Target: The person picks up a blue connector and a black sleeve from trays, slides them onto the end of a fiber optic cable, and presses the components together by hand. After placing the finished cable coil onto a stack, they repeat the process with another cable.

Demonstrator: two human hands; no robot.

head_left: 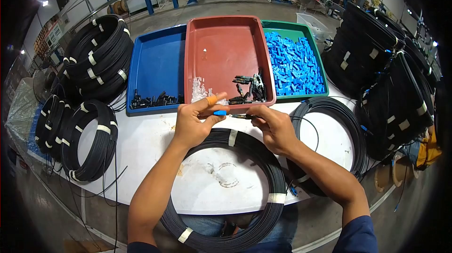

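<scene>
My left hand (190, 123), with an orange wrap on one finger, pinches a small blue connector housing (220, 112) above the front edge of the red tray (223, 46). Facing it, my right hand (275, 128) grips the black connector end of a cable (242, 116), its tip pointing at the housing. A small gap seems to lie between the two pieces. Below both hands a taped coil of black cable (277, 173) rests on the white table (141, 159) and overhangs its near edge.
Blue connector housings (294, 64) fill the green tray (287, 23). Black parts (157, 101) lie in the blue tray (157, 64). Clear pieces (199, 89) and black connector parts (256, 88) lie in the red tray. Cable coils stand at left (99, 57) and right (351, 53).
</scene>
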